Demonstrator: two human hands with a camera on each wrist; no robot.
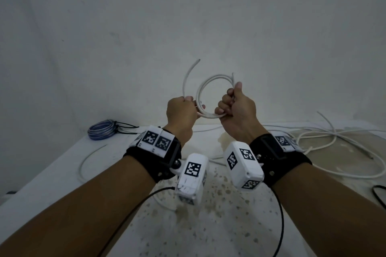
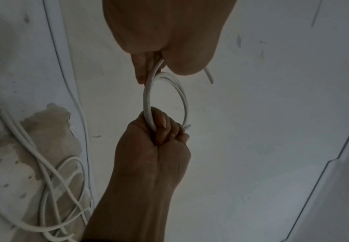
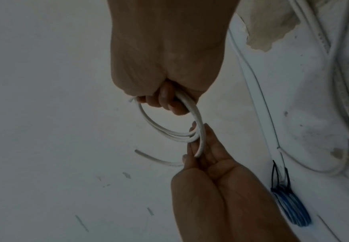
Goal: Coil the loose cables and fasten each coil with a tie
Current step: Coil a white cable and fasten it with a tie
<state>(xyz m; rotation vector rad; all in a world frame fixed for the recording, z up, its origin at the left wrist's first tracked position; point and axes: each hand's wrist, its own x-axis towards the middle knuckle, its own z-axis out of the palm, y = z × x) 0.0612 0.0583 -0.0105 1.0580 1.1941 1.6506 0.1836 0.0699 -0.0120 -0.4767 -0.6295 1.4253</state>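
I hold a small coil of white cable [image 1: 208,115] up in the air in front of the wall, above the table. My right hand [image 1: 227,100] grips the coil's right side in a fist with the thumb up. My left hand [image 1: 193,106] pinches the left side, where the cable's free end [image 1: 186,77] curves upward. In the left wrist view the left hand [image 2: 148,72] and right hand [image 2: 165,127] hold opposite sides of the coil [image 2: 145,98]. In the right wrist view the right hand [image 3: 167,101] is curled round the coil [image 3: 173,136].
A blue coil [image 1: 101,130] bound with black ties lies at the table's far left. A tangle of loose white cables [image 1: 325,137] spreads over the right side, and one more white cable [image 1: 83,165] lies at the left. The white table [image 1: 52,173] stands against the wall.
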